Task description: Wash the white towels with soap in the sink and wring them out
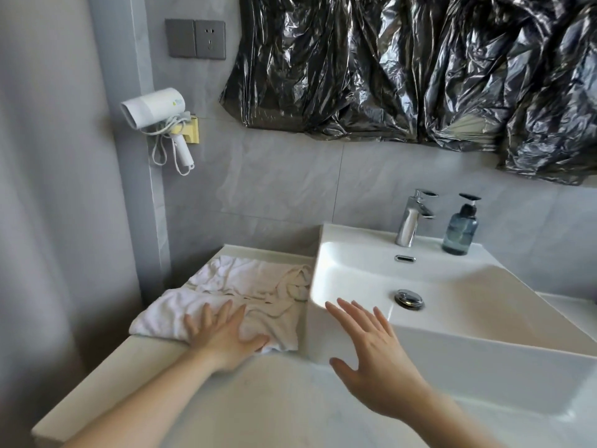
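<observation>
White towels [245, 286] lie crumpled on the countertop to the left of the white sink [468, 286]. My left hand [223, 334] rests flat on the near towel, fingers spread and straight. Over the sink's near left rim my right hand [371, 357] hovers with straight, spread fingers and holds nothing. A blue soap pump bottle [460, 229] stands on the sink's back ledge, right of the chrome faucet [412, 218]. The basin looks dry, with its drain plug [408, 299] in the middle.
The pale countertop [274, 399] runs toward me, its edge dropping off at the left. A white hair dryer [158, 121] hangs on the grey wall, under a socket [195, 38]. Black plastic sheeting [420, 69] covers the wall above the sink.
</observation>
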Tool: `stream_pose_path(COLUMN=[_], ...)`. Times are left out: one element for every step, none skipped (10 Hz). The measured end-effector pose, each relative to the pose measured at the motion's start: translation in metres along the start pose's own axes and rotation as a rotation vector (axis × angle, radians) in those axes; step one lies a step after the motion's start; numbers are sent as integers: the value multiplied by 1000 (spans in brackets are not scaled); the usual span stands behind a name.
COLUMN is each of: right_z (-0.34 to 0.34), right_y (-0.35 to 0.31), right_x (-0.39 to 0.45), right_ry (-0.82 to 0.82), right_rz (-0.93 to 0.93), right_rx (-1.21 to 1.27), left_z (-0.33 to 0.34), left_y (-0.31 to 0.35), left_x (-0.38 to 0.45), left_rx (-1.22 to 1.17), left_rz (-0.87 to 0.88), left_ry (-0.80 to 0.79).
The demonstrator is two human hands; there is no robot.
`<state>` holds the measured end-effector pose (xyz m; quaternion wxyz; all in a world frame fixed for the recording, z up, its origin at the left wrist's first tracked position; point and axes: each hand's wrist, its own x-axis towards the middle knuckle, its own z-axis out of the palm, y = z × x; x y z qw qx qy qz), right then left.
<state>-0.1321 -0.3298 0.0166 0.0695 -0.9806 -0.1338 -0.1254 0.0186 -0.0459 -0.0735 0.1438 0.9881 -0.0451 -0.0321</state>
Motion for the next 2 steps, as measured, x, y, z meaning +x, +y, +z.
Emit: stream_pose_path(right_z=[2, 1], right_y=[3, 1], right_x=[-10, -20], right_ry=[-10, -41], right_rz=[26, 23], right_rx=[-29, -29], left_z=[43, 18], left_y=[-37, -21], left_x=[74, 56], left_rx=[-20, -49], left_rz=[47, 126], left_ry=[-69, -53])
